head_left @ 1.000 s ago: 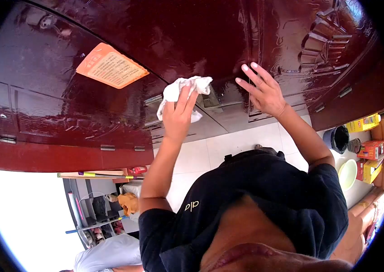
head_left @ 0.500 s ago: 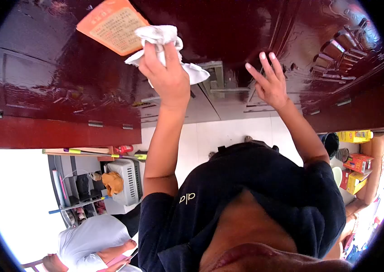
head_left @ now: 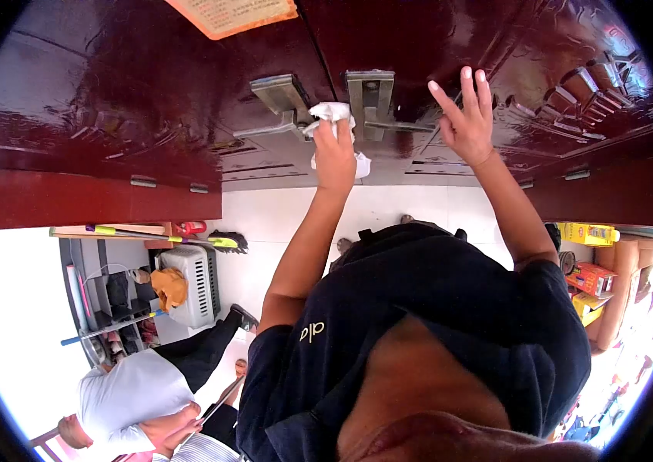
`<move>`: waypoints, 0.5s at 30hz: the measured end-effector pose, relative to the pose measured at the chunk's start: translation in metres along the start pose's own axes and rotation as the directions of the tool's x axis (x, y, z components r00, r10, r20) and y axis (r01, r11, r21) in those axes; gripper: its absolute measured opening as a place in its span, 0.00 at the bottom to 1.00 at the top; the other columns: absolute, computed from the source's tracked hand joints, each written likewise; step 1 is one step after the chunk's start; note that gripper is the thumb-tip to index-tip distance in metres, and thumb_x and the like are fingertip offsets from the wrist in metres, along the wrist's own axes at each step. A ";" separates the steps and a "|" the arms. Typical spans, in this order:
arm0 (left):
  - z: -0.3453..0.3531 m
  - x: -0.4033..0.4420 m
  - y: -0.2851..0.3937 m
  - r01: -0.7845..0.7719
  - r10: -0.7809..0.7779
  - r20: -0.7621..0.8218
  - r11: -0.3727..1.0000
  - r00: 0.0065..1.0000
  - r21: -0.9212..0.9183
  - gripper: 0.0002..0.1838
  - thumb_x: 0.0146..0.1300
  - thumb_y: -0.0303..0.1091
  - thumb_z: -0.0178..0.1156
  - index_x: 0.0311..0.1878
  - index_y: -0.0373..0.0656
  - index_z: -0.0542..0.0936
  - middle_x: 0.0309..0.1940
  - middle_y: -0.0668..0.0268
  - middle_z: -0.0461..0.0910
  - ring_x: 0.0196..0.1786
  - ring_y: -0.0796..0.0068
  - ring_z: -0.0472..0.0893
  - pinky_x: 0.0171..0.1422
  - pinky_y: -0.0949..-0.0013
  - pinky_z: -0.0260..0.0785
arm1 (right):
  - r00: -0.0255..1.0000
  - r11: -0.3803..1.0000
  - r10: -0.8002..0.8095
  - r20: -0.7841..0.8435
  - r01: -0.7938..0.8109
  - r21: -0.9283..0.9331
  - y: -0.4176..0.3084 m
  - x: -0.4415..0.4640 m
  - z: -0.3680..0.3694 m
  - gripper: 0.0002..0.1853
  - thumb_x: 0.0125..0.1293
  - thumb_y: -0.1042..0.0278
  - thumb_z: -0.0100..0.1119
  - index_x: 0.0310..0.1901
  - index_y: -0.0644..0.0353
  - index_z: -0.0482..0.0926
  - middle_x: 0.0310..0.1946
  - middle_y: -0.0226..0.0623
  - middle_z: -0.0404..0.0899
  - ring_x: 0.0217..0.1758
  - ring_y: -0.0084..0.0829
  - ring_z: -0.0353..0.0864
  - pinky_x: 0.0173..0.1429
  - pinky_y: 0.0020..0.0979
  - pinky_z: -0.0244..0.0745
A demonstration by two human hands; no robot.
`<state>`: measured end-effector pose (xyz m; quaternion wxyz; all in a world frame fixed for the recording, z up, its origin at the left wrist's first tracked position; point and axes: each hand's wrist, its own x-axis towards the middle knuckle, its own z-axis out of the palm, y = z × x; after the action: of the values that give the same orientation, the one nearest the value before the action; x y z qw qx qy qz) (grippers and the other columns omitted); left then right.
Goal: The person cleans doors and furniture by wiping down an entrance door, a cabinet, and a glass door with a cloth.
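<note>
My left hand (head_left: 334,163) is closed around a crumpled white cloth (head_left: 332,112) between two metal door handles, a left one (head_left: 276,94) and a right one (head_left: 358,86). The cloth lies against or close beside the left handle's lever, and part of it hangs below my fingers. Both handles sit on a glossy dark red double door (head_left: 149,92). To the right of them my right hand (head_left: 468,132) has its fingers spread and holds nothing. Whether its fingertips touch the door I cannot tell.
An orange printed sheet (head_left: 238,17) is on the door at the top. At lower left are a grey-white crate (head_left: 197,281), a green-yellow brush (head_left: 225,242) and a seated person in a white shirt (head_left: 134,396). Yellow and red boxes (head_left: 592,277) stand at right.
My left hand has moved with the cloth from the orange sheet, down and right to the handles. The view has shifted, so more of the handles shows. My right hand stays spread.
</note>
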<state>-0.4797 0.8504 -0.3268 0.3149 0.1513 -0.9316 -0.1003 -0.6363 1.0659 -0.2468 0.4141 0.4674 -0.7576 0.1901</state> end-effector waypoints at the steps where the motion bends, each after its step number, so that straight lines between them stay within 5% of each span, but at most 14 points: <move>1: 0.011 -0.010 -0.006 0.012 -0.012 0.004 1.000 1.000 0.021 0.22 0.66 0.22 0.56 0.64 0.36 0.71 0.60 0.43 0.67 0.59 0.42 0.70 0.62 0.53 0.69 | 1.000 1.000 0.003 0.013 -0.003 0.002 -0.001 0.000 -0.002 0.37 0.52 0.76 0.61 0.66 0.35 0.77 0.75 0.48 0.58 0.77 0.52 0.56 0.75 0.52 0.60; 7: 0.021 -0.041 -0.025 0.051 -0.045 0.221 0.998 0.974 -0.022 0.24 0.62 0.18 0.54 0.64 0.36 0.73 0.59 0.43 0.68 0.61 0.38 0.69 0.63 0.52 0.69 | 1.000 0.999 -0.004 0.016 0.003 0.040 -0.002 0.004 -0.014 0.37 0.49 0.80 0.59 0.65 0.40 0.78 0.74 0.48 0.61 0.77 0.51 0.58 0.76 0.49 0.61; 10: 0.026 -0.058 -0.037 0.147 -0.099 0.175 0.946 0.980 -0.289 0.25 0.63 0.16 0.51 0.65 0.34 0.71 0.60 0.43 0.68 0.62 0.37 0.69 0.65 0.50 0.67 | 1.000 0.995 -0.004 -0.017 0.006 0.102 -0.007 0.009 -0.027 0.35 0.47 0.83 0.57 0.62 0.50 0.80 0.70 0.45 0.68 0.74 0.48 0.63 0.75 0.46 0.62; 11: 0.004 -0.044 -0.022 0.104 -0.087 0.063 0.916 0.994 -0.388 0.25 0.62 0.16 0.51 0.65 0.30 0.70 0.59 0.41 0.68 0.62 0.38 0.69 0.67 0.50 0.64 | 1.000 0.994 -0.003 -0.013 0.004 0.109 -0.006 0.008 -0.030 0.35 0.47 0.83 0.56 0.62 0.51 0.80 0.70 0.45 0.69 0.74 0.47 0.65 0.75 0.46 0.62; 15: -0.079 0.036 0.016 -0.260 0.136 -0.425 0.933 0.895 -0.249 0.24 0.62 0.18 0.54 0.63 0.28 0.72 0.59 0.39 0.66 0.63 0.41 0.69 0.69 0.53 0.62 | 0.999 0.985 -0.015 -0.048 0.023 0.172 -0.008 0.009 -0.035 0.34 0.47 0.85 0.54 0.61 0.56 0.80 0.64 0.44 0.76 0.67 0.46 0.73 0.71 0.44 0.67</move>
<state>-0.4617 0.8463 -0.2409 0.5270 0.0225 -0.8315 -0.1740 -0.6157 1.0805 -0.2201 0.3913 0.5044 -0.7239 0.2617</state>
